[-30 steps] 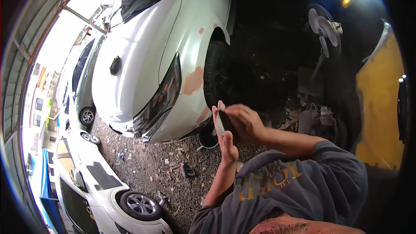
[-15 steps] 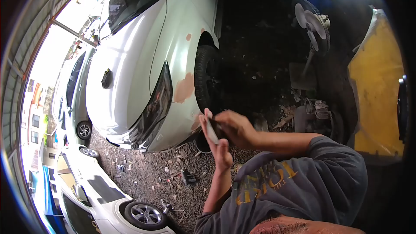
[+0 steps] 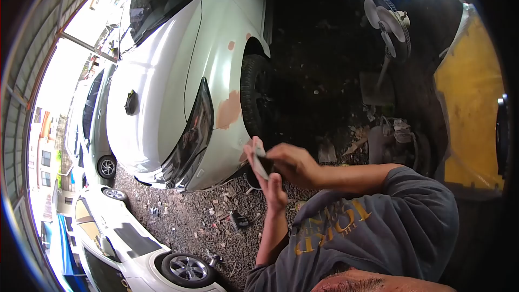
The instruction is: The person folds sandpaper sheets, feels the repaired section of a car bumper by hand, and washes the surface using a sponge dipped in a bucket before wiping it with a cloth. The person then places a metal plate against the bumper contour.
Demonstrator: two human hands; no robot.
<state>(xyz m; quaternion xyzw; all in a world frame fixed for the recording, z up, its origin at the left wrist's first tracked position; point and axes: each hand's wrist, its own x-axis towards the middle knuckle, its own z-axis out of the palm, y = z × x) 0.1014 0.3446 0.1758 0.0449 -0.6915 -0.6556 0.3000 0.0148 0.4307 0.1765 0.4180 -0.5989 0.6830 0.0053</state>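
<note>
- White car, pinkish patches on its fender.
- Right hand, near the car's corner: fingers bent, hold unclear; light pressure suits.
- Left hand, nearby: fingers extended, gripping pale flat piece; best braced steady.

My left hand holds a thin, flat piece, my right hand close against it, near the patched white car. On that car's hood lies a small dark object; beyond its front wheel stands a fan.
</note>
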